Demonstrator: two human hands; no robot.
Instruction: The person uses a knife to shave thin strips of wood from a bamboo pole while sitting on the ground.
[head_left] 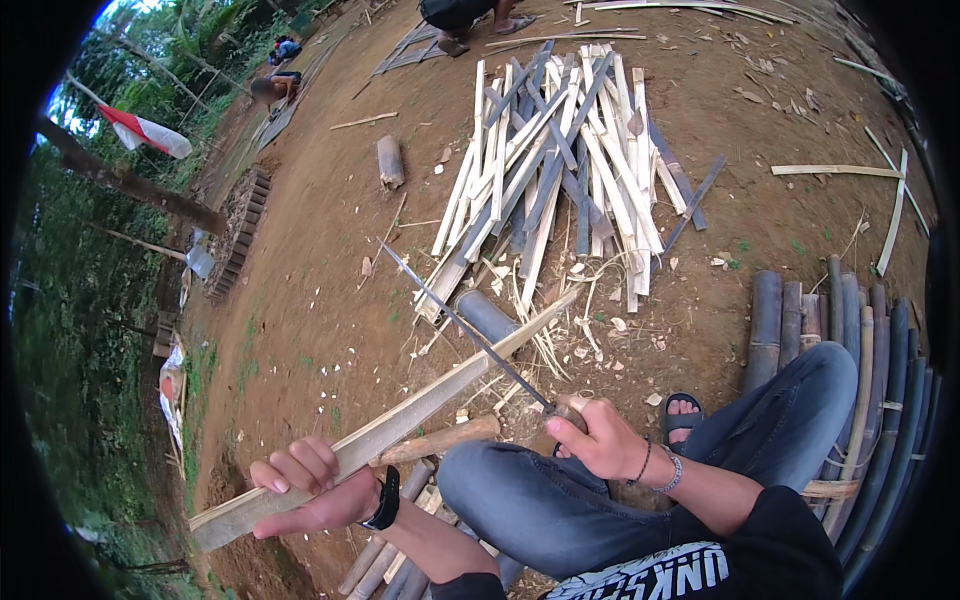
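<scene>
A long, pale split bamboo strip (410, 408) slants up from lower left to the middle of the view. My left hand (318, 490), with a dark watch at its wrist, is closed round its lower part. In my right hand (596, 440) is the handle of a long, thin-bladed machete (480, 342). Its blade points up and left and crosses the strip near the strip's far end; whether the edge touches the wood I cannot tell. Just beyond the crossing lies a short dark bamboo piece (487, 315) on the ground.
Ahead lies a big pile of split bamboo strips (560, 150), with shavings around its near end. Whole bamboo poles (870, 400) are stacked at my right. A short log (390, 162) rests left of the pile. Other people (468, 14) crouch farther off. A red-and-white flag (145, 133) hangs at left.
</scene>
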